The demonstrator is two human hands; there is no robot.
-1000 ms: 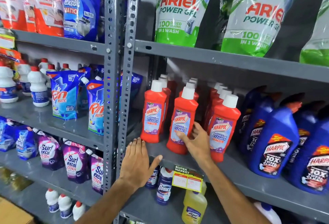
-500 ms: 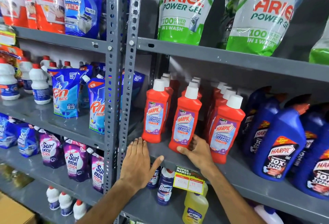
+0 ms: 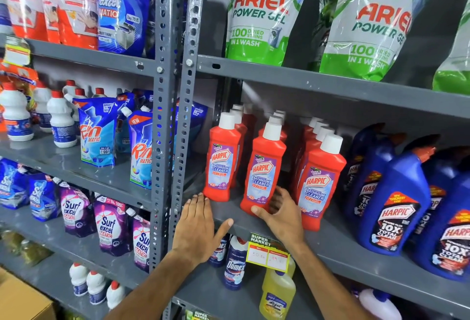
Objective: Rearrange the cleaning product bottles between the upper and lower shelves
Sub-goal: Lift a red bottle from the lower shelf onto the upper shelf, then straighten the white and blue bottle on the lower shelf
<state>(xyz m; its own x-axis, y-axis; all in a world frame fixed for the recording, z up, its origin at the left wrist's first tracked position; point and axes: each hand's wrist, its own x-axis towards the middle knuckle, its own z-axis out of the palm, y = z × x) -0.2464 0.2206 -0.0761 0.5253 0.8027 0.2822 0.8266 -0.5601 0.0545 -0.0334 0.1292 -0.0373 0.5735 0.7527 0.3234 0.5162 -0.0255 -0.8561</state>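
Observation:
Three rows of red Harpic bathroom-cleaner bottles with white caps stand on the middle grey shelf (image 3: pixel 330 248). My right hand (image 3: pixel 279 214) wraps the base of the front bottle of the middle row (image 3: pixel 263 169), thumb on its front, fingers behind. My left hand (image 3: pixel 198 228) lies flat and open on the shelf edge, fingertips just below the left red bottle (image 3: pixel 222 159). The right red bottle (image 3: pixel 319 182) stands beside my right hand. On the lower shelf stand a blue Domex bottle (image 3: pixel 234 263) and a yellow bottle (image 3: pixel 277 294).
Blue Harpic bottles (image 3: pixel 391 197) fill the shelf's right part. Ariel pouches (image 3: pixel 259 14) hang over the top shelf. A grey upright post (image 3: pixel 175 116) divides the racks; Rin pouches (image 3: pixel 98 131), Surf Excel pouches and white bottles sit left. A yellow price tag (image 3: pixel 268 252) hangs from the edge.
My right hand has slid down from the label of the middle red bottle to its base and closed round it. The left hand stays flat on the shelf edge.

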